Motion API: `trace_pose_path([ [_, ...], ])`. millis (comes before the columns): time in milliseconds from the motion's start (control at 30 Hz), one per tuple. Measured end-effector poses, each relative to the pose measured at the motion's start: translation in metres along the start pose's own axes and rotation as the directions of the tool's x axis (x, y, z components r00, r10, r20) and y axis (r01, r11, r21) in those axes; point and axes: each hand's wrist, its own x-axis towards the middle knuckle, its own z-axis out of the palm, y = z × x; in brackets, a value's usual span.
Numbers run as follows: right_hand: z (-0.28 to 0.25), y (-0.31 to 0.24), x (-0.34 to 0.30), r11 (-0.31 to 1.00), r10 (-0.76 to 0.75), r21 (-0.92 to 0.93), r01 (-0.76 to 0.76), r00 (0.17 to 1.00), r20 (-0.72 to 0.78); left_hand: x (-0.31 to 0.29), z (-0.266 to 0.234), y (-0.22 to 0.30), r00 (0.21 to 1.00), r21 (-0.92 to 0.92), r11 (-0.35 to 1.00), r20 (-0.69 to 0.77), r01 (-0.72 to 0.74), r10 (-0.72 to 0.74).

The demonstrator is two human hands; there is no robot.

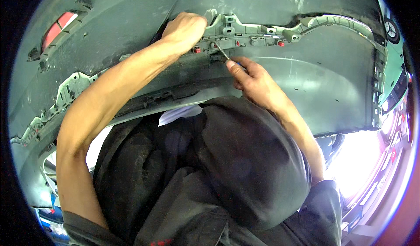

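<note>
The inner side of a dark car bumper cover (323,80) spreads out before me. Along it runs a grey-green plastic bracket strip (258,29) with tabs and several red clips (281,43). My left hand (186,29) is closed at the strip, knuckles up; its curled fingers and whatever they grip are hidden. In my right hand (253,80) is a thin screwdriver (222,51), pinched between thumb and fingers. Its metal shaft slants up and left, and the tip reaches the strip just right of my left hand. Most of the handle is covered; a bit of blue shows.
A red reflector (57,29) sits in the bumper at the upper left. Another bracket piece (72,88) lies along the left side, beyond my left forearm. My dark clothing (210,171) fills the lower middle. A green car (393,62) stands at the right edge.
</note>
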Motion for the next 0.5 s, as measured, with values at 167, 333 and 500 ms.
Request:
trace_pose_path([
  [167,-0.006,-0.045,-0.006,0.812,0.231,0.477,-0.335,0.936,0.263,-0.015,-0.016,0.028,0.989,-0.047,0.997,0.139,0.056,-0.049],
  [333,0.006,-0.055,-0.007,0.622,0.255,0.679,-0.390,0.921,0.295,-0.009,-0.003,0.016,0.996,-0.128,0.990,0.072,0.058,-0.049],
  [500,0.003,-0.043,0.001,0.486,0.175,0.760,-0.430,0.901,0.398,-0.012,-0.014,0.021,0.994,-0.046,0.998,0.108,0.032,-0.026],
])
